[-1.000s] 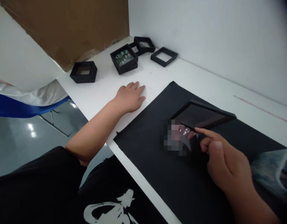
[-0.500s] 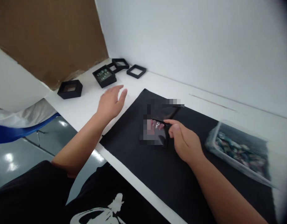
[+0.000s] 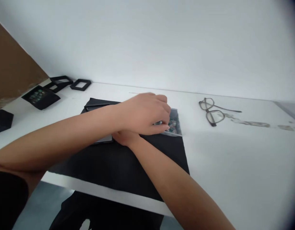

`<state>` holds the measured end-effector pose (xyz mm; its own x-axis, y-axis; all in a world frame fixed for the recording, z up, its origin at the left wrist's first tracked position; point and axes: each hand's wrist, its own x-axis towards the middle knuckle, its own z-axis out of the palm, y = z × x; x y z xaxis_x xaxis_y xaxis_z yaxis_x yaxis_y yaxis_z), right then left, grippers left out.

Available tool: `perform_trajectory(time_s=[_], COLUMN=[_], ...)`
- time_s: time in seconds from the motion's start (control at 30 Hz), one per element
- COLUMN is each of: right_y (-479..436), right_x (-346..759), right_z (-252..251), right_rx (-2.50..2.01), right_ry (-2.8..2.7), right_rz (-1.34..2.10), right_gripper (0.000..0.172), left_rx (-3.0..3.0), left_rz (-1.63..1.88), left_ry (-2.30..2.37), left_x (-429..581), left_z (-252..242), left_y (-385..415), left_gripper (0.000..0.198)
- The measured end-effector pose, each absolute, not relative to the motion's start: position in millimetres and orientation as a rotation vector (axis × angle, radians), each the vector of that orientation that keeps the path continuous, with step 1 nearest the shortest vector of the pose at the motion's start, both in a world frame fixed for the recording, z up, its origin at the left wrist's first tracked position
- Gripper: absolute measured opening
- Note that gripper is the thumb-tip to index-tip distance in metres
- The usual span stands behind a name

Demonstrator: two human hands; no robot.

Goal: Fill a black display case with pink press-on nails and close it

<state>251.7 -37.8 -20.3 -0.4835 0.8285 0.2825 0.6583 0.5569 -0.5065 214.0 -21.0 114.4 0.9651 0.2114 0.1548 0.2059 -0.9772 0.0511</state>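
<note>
My left hand (image 3: pixel 144 111) reaches across my right forearm to a clear plastic bag of small greenish pieces (image 3: pixel 174 125) at the far right corner of the black mat (image 3: pixel 118 166). Its fingers curl down into the bag's contents; what they pinch is hidden. My right hand (image 3: pixel 124 138) lies under the left one on the mat, with its fingers covered. Beside the hands, a black display case (image 3: pixel 97 103) rests on the mat with its lid raised.
Glasses (image 3: pixel 211 111) lie on the white table (image 3: pixel 233 153) to the right. At the back left stand two empty black frames (image 3: pixel 81 84), a black box holding green pieces (image 3: pixel 40 95) and another black box (image 3: pixel 2 119). Brown cardboard (image 3: pixel 10 76) leans at the left.
The view has swung right. My left hand has left the white table and crossed over to the bag. My right hand stays by the case, covered by the left.
</note>
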Motion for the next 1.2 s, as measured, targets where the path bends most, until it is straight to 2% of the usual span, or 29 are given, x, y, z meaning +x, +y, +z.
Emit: perform_trajectory(time_s=[0.17, 0.33, 0.4, 0.6, 0.8, 0.97, 1.2], right_y=[-39, -38, -37, -37, -37, -36, -36], right_x=[253, 251, 251, 248, 245, 245, 244], right_z=[-21, -17, -17, -21, -27, -30, -32], right_rx=[-1.071, -0.934, -0.91, -0.944, -0.984, -0.986, -0.925], right_ry=[-2.31, -2.326, -2.331, -2.347, -2.377, -2.377, -2.408], right_rz=[0.501, 0.546, 0.565, 0.608, 0.666, 0.683, 0.623], right_gripper=[0.041, 0.042, 0.041, 0.033, 0.046, 0.057, 0.058], left_rx=[3.018, 2.989, 2.991, 3.035, 3.054, 3.099, 3.057], left_rz=[-0.27, -0.506, -0.546, -0.447, -0.392, -0.308, -0.144], left_ry=[0.523, 0.63, 0.631, 0.505, 0.363, 0.436, 0.61], left_x=[258, 262, 268, 299, 308, 305, 298], left_z=[83, 77, 77, 74, 57, 48, 55], left_y=[13, 17, 16, 13, 22, 23, 16], left_gripper=[0.031, 0.051, 0.05, 0.037, 0.024, 0.018, 0.015])
